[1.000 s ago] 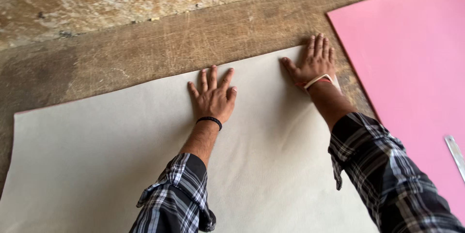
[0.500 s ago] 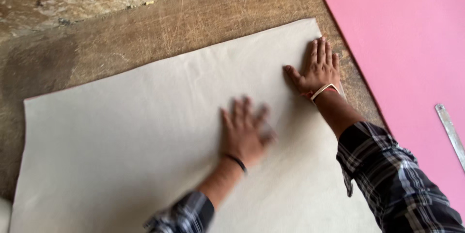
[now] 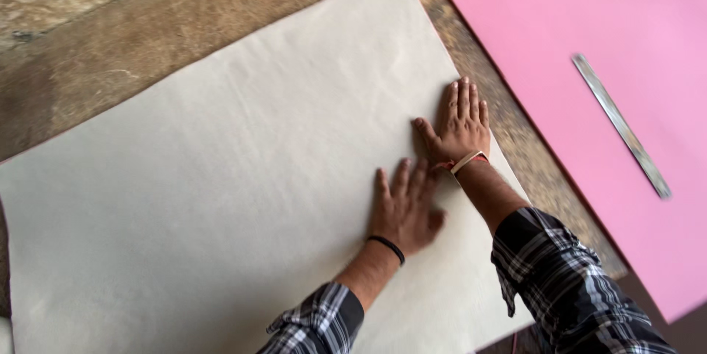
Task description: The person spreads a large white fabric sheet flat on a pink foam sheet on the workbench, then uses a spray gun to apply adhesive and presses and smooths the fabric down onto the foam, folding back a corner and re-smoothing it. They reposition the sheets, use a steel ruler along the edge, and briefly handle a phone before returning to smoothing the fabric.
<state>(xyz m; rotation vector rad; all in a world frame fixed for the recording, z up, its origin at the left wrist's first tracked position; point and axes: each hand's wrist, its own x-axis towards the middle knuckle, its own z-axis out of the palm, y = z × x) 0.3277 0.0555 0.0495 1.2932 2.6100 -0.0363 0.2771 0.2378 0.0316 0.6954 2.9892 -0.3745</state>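
Worn brown flooring [image 3: 132, 52] is covered by a large beige paper sheet [image 3: 221, 177]. Near its right edge the left hand [image 3: 405, 210] is pressed flat, fingers spread, nothing gripped; just beside it the right hand [image 3: 460, 126] is laid likewise. Farther right, a metal ruler [image 3: 621, 124] is seen on a pink sheet [image 3: 589, 15].
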